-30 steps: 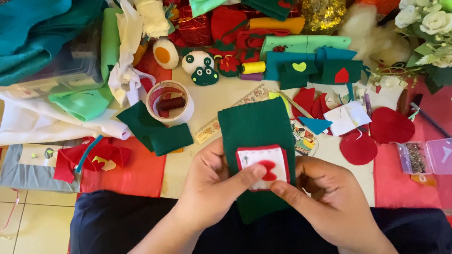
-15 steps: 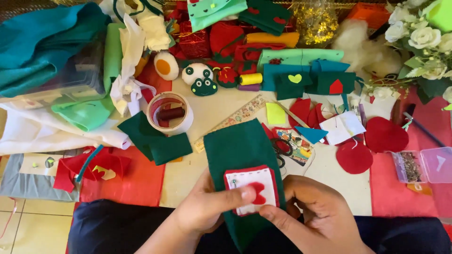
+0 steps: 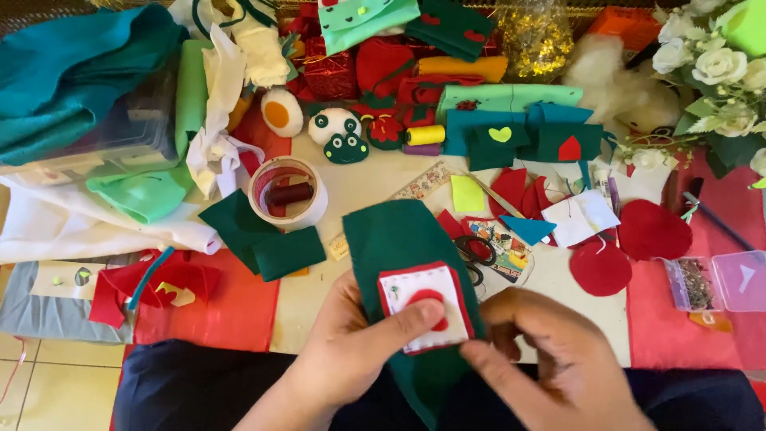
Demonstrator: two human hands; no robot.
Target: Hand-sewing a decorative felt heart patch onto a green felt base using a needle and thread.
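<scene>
My left hand (image 3: pixel 351 351) grips a dark green felt piece (image 3: pixel 399 239), its thumb pressed on a white patch with red border (image 3: pixel 427 307) that carries a small red felt shape. My right hand (image 3: pixel 550 359) is beside the patch's right edge, fingers curled and pinched close to the felt; whether it holds a needle is too small to tell. The felt piece stands up from my lap over the table's front edge.
A tape roll (image 3: pixel 287 191) holding a dark red spool lies left of the felt. Scissors (image 3: pixel 475 255), red felt circles (image 3: pixel 630 243), a clear pin box (image 3: pixel 714 281), a yellow thread spool (image 3: pixel 425 134), folded fabrics (image 3: pixel 88 72) and white flowers (image 3: pixel 710 64) crowd the table.
The view has tilted down and the green felt sits lower toward my lap. My right hand has shifted from over the patch to its right edge.
</scene>
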